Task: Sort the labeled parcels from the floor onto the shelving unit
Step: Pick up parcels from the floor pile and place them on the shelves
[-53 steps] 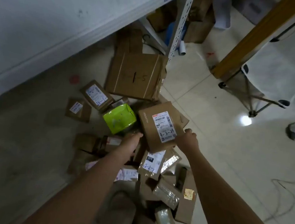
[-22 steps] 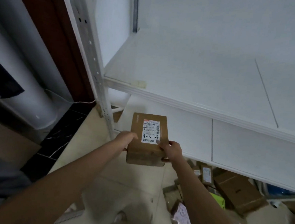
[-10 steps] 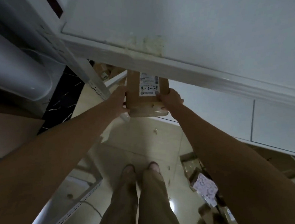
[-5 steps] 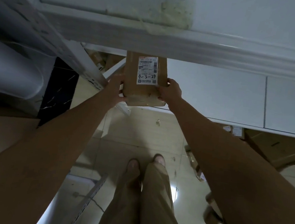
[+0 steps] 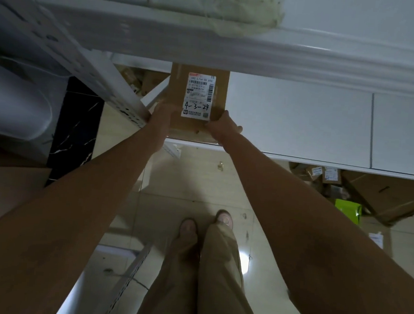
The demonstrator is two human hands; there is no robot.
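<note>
Head view: where is the brown cardboard parcel (image 5: 196, 128) with the white "4-3-24" label?
– Flat on the white shelf board (image 5: 298, 119), between both hands.
– And the hands?
– Left hand (image 5: 163, 115) grips its left near corner, right hand (image 5: 222, 127) its right one. A perforated white metal post (image 5: 96, 69) stands just left of the left hand.

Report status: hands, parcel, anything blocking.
Left hand, right hand both grip brown cardboard parcel labelled 4-3-24. Parcel at white lower shelf's front-left corner. Perforated white upright beside left hand; upper shelf edge hides parcel's far end.
</note>
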